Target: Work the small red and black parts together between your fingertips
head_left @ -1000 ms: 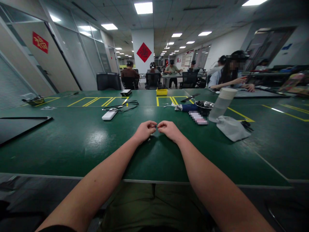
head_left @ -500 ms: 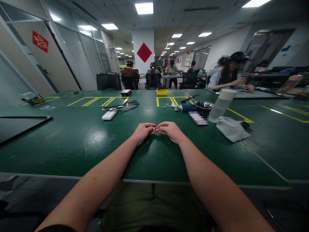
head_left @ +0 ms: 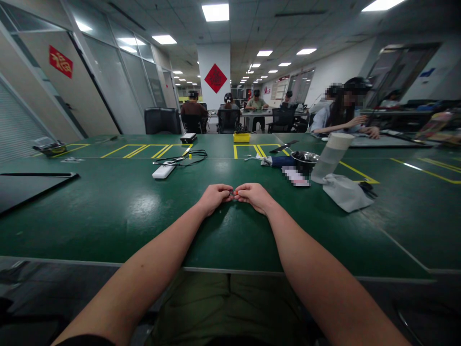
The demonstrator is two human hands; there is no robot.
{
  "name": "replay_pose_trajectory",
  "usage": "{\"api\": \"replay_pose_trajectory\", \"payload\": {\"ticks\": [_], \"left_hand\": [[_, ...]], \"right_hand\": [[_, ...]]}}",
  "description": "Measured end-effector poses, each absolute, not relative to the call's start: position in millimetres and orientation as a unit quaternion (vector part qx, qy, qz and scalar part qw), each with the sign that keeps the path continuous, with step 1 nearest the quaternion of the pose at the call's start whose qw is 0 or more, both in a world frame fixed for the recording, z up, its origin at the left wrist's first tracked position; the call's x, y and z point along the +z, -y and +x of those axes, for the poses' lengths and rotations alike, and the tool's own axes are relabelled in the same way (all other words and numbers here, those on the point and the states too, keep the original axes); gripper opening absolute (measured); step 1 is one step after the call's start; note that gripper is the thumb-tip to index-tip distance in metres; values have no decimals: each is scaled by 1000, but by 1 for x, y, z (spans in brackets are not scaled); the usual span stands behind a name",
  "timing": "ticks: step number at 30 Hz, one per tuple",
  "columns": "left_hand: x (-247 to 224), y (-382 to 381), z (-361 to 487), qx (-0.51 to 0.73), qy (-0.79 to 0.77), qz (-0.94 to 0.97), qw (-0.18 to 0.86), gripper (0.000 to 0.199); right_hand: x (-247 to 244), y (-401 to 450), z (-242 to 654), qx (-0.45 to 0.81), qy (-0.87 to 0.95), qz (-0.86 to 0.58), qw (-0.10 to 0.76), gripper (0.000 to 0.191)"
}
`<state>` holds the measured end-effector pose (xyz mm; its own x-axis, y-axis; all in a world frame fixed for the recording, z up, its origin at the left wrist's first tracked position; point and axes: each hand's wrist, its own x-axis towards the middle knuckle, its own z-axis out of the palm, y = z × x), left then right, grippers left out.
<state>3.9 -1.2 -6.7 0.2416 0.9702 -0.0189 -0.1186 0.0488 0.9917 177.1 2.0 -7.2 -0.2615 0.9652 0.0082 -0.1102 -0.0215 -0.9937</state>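
Above the green table [head_left: 158,230], my two hands meet fingertip to fingertip in front of me. My left hand [head_left: 216,197] is closed in a pinch on a small metallic piece [head_left: 231,192], mostly covered by the fingers. Facing it, my right hand [head_left: 255,196] pinches a small orange-red piece [head_left: 236,192] between thumb and forefinger. Both pieces are too small to name, and I cannot tell whether they touch each other.
Left of my hands lies a white power bank [head_left: 163,170] with a black cable [head_left: 190,157]. To the right are a metal bowl [head_left: 305,158], a translucent bottle [head_left: 329,158] and a pale cloth pouch [head_left: 345,192]. A yellow box [head_left: 241,138] stands farther back. A person [head_left: 345,110] sits across at right.
My hands stay almost in place. The fingertips have shifted slightly, and the metallic piece in my left hand shows less brightly than before.
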Motion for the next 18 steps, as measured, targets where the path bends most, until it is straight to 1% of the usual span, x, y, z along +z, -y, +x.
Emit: {"api": "replay_pose_trajectory", "payload": {"ticks": [18], "left_hand": [[-9,1,3,438,-411,580,550,25]], "right_hand": [[-5,0,176,568,551,-407,456,14]]}}
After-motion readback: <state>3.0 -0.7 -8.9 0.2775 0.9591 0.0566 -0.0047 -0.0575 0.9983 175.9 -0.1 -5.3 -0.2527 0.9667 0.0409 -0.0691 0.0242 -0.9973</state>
